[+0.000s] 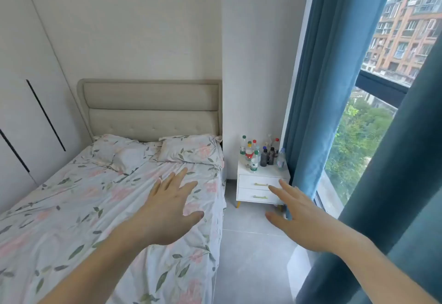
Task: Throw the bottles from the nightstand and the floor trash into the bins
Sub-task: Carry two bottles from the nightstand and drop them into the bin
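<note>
Your left hand [167, 210] and right hand [299, 217] are both stretched forward with the fingers wide and straight, and they hold nothing. The bottles [262, 154] stand in a tight group on the tabletop of the white nightstand [260, 184], between the bed [107, 208] and the blue curtain [308, 103], well apart from your hands.

The group is crowded, so if you reach for a bottle at the back, I think you may knock over the ones in front, and one could roll off the edge to the floor [251, 251]. The bottle nearest the curtain touches or almost touches the cloth, which could catch your hand. Some bottles seem to hold dark liquid, and a loose cap could spill.

I see green and red labels and coloured caps, but the writing is too small to read. No bins or floor trash are in view.
</note>
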Motion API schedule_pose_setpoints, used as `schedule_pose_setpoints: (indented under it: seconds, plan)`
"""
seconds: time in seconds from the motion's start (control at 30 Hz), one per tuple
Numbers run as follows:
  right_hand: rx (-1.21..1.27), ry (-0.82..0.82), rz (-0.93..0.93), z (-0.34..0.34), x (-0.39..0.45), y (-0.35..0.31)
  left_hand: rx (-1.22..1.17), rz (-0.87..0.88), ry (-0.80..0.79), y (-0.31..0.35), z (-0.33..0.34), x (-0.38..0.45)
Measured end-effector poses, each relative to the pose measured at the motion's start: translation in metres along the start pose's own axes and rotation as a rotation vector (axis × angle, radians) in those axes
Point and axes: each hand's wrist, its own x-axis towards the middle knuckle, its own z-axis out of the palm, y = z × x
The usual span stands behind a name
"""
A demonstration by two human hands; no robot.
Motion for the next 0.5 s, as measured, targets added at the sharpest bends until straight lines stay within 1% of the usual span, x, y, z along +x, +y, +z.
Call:
schedule_pose_setpoints:
  seconds: [0.2, 0.4, 0.5]
  plan:
    - [-0.01, -0.035, 0.043, 0.001, 0.062, 0.04, -0.003, 0.015, -0.055, 0.004, 0.025, 0.073]
    - [0.02, -0.034, 0.052, -0.017, 0.155, 0.119, -0.002, 0.014, -0.077, 0.038, 0.048, 0.197]
    - [0.023, -0.045, 0.057, -0.033, 0.196, 0.157, -0.038, -0.011, -0.089, 0.059, 0.054, 0.251]
